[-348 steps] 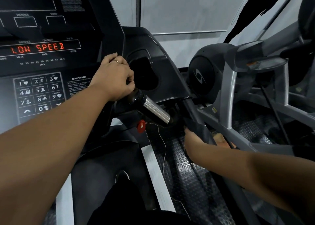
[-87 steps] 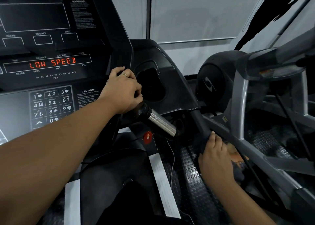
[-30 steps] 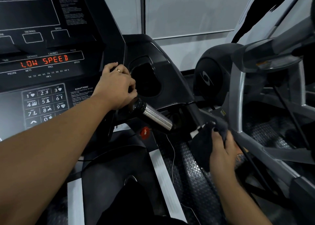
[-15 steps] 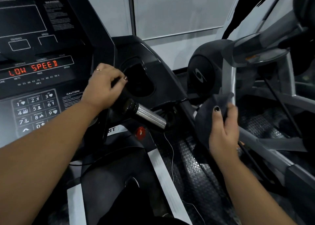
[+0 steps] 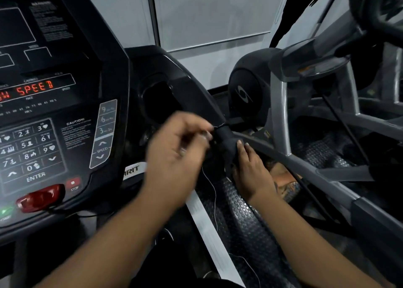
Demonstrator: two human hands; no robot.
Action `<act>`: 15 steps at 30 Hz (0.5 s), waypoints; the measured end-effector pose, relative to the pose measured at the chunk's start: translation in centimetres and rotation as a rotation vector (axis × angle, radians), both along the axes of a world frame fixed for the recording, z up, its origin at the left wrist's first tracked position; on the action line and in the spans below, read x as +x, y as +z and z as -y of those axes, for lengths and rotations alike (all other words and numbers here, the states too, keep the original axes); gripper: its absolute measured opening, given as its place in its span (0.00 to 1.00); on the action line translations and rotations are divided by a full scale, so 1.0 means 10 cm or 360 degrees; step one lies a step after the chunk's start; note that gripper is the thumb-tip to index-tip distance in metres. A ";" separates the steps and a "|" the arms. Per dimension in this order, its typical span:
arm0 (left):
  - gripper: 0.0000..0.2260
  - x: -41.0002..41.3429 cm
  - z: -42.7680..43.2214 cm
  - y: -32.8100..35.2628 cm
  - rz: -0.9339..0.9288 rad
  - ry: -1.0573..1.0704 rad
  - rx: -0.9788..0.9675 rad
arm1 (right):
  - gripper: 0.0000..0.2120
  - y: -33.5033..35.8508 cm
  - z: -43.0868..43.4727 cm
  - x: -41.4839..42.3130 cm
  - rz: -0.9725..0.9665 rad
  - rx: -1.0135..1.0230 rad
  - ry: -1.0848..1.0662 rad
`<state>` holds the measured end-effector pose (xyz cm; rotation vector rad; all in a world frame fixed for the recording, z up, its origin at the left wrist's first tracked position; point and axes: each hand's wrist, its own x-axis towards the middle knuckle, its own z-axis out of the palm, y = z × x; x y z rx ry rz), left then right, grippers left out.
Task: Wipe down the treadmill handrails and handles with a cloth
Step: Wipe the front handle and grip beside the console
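The dark cloth (image 5: pixel 225 142) is bunched up just right of the treadmill console (image 5: pixel 65 135), where the black side arm (image 5: pixel 196 91) meets the handrail. My right hand (image 5: pixel 250 172) grips the cloth from below and the right. My left hand (image 5: pixel 178 152), blurred by motion, is at the cloth's left edge, and its thumb and fingertips seem to pinch it. The silver-tipped handle and the top of the handrail are hidden behind my hands and the cloth.
A red safety key (image 5: pixel 41 197) sits at the console's lower edge, and a thin cord (image 5: pixel 214 200) hangs below my hands. The studded deck (image 5: pixel 246 220) lies underneath. A grey neighbouring machine's frame (image 5: pixel 281 117) stands close on the right.
My left hand has let go of the silver-tipped handle and moved right to the cloth. My right hand has brought the cloth down and left, against the handrail top.
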<state>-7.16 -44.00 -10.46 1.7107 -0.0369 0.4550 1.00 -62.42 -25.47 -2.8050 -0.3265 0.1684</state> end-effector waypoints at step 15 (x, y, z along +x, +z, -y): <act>0.41 0.22 1.70 -1.25 -0.1491 -0.0089 -0.0491 | 0.18 0.42 0.75 -0.66 -0.0478 0.2515 -0.0911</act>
